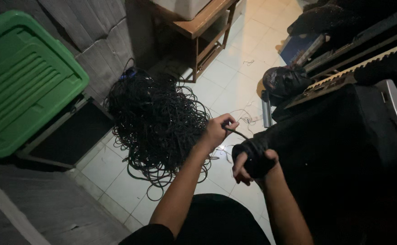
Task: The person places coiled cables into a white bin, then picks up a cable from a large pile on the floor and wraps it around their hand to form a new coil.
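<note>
My right hand (248,165) grips a tight black coil of cord (255,156) held above the tiled floor. A thin black strand (237,132) runs from that coil up to my left hand (216,131), which pinches it between the fingers. To the left, on the floor, lies a large loose tangle of black cord (160,122), with a small blue piece (129,74) at its far edge.
A green plastic lid (21,81) rests on a dark box at the left. A wooden table (198,27) stands at the back. Dark equipment and a keyboard-like instrument (344,77) fill the right side. White floor tiles (235,77) lie between them.
</note>
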